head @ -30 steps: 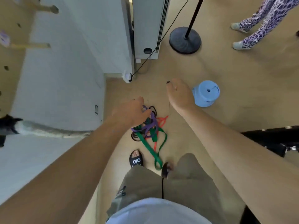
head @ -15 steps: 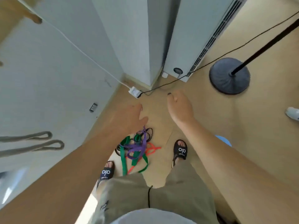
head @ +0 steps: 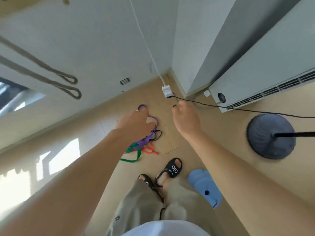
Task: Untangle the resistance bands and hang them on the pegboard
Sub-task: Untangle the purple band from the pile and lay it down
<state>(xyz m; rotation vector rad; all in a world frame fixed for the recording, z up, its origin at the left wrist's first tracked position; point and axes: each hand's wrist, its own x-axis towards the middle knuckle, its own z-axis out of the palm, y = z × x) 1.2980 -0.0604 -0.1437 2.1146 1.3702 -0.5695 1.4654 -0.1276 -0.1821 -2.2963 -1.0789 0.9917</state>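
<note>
Purple band (head: 150, 133) rises in the left hand (head: 136, 124), which grips it, from the tangled resistance bands (head: 141, 149) on the floor (head: 213, 133); untangling looks barely begun, so the relaxed, empty right hand (head: 186, 119) should next free the green band (head: 134, 155).

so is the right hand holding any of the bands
No, the right hand is held out over bare floor with nothing in its fingers, while the tangled bands lie under the left hand.

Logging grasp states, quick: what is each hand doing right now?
Left hand: fingers curled round the purple elastic resistance band, lifting it from the tangle.
Right hand: open, holding nothing.
</note>
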